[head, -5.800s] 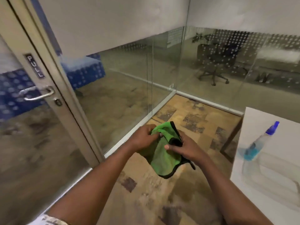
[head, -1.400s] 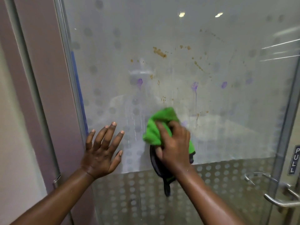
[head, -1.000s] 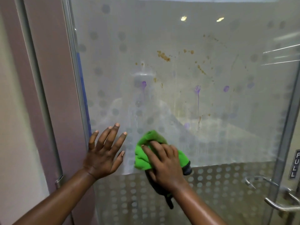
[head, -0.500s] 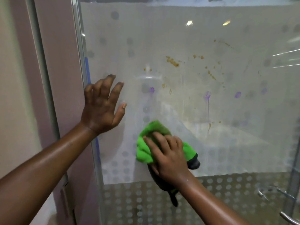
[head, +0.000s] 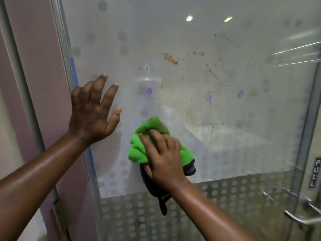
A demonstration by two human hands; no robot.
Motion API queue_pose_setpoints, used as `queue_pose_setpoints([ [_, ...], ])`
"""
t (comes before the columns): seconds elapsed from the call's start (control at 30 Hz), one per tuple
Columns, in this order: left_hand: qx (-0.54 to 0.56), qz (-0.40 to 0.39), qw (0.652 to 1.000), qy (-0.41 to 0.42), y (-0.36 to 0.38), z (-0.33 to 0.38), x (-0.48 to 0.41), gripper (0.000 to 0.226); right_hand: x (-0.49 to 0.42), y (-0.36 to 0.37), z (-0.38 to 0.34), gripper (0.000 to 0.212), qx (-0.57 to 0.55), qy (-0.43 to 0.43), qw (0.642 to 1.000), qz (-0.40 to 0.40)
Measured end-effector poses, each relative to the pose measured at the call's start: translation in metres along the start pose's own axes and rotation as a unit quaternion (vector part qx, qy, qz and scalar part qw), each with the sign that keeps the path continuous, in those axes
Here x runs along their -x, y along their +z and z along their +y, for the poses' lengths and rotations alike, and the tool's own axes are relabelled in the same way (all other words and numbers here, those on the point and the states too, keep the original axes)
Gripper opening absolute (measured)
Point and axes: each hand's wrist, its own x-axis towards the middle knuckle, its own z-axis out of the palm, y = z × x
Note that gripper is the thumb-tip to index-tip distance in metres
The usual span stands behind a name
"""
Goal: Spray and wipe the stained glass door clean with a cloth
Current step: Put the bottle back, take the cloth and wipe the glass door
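- Glass door [head: 243, 119]: fills the view, dotted frosting; metal frame edge [head: 67, 49] at left, open glass above and right of the cloth.
- Left hand [head: 92, 115]: fingers spread open, against the glass by that edge.
- Right hand [head: 163, 159]: fingers curled over the bunched green cloth [head: 139, 148], pressing it low-centre.
- Brown stains [head: 171, 59], purple spots [head: 240, 93]: above the cloth.
- Label [head: 315, 172], right: "PULL".

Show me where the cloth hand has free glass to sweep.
Free: the glass door right of the cloth, below the purple marks and above the dotted band. Also upward, toward the brown stains. Crowded: leftward, where the left hand rests close.
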Motion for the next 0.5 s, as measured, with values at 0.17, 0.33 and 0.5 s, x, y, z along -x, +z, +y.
queue_pose_setpoints([
  [0.17,0.001,0.002,1.0,-0.003,0.002,0.001,0.001,0.06,0.057,-0.031,0.07,0.067,0.04,-0.034,0.998,-0.036],
  [0.33,0.001,0.004,1.0,-0.006,0.002,0.001,0.001,0.06,-0.01,-0.048,0.091,0.069,0.036,0.178,0.979,0.091],
  [0.5,0.01,0.011,1.0,-0.004,0.002,0.0,0.001,0.06,-0.004,-0.023,0.047,0.075,0.012,0.129,0.99,0.055],
])
